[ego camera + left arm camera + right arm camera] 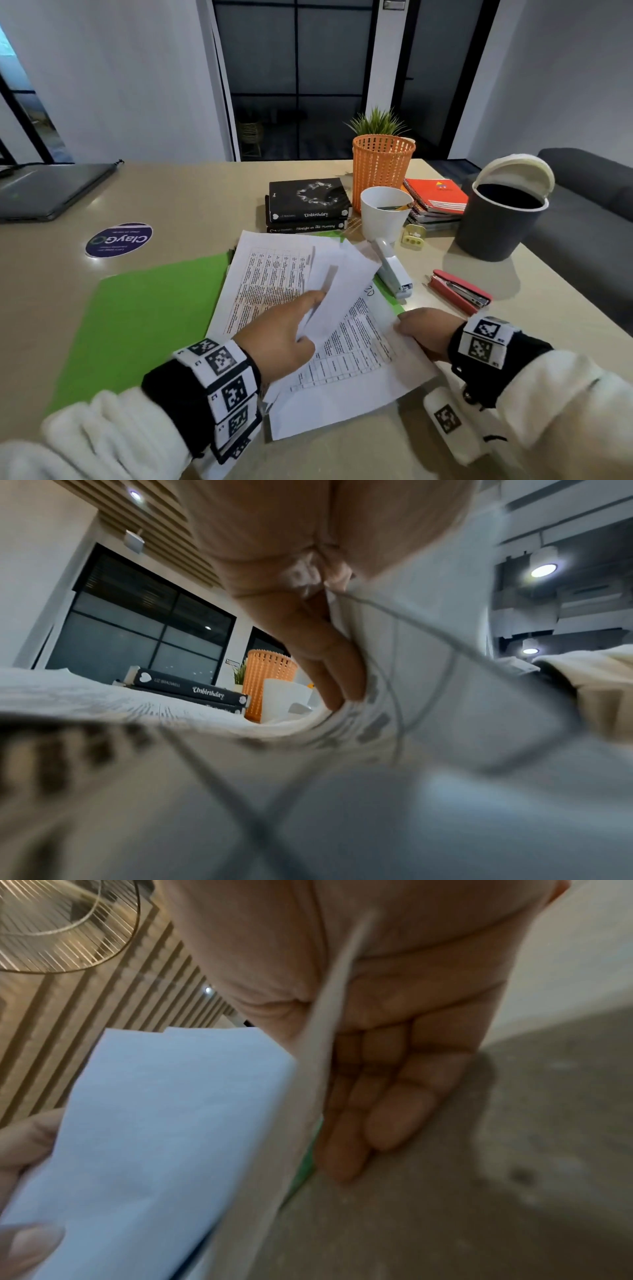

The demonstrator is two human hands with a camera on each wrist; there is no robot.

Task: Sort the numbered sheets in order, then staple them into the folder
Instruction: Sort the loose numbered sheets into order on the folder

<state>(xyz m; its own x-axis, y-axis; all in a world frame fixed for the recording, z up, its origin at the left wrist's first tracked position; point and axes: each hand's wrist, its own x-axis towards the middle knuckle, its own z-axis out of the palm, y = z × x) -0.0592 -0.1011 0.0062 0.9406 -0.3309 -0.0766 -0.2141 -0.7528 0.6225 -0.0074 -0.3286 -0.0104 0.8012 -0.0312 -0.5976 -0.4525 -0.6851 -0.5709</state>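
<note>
The left hand (281,337) is pinching lifted sheets (337,284) over the green folder (144,318) while the right hand (426,330) is gripping the printed page's (356,353) edge.

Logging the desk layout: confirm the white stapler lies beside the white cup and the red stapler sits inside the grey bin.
One detail is wrong. The head view shows the red stapler lying on the table in front of the grey bin, not inside it. The white stapler does lie beside the white cup.

My right hand (377,1047) pinches a paper edge (329,1031); at eight o'clock, a white sheet (154,1137) over the grey desk (479,1204).
</note>
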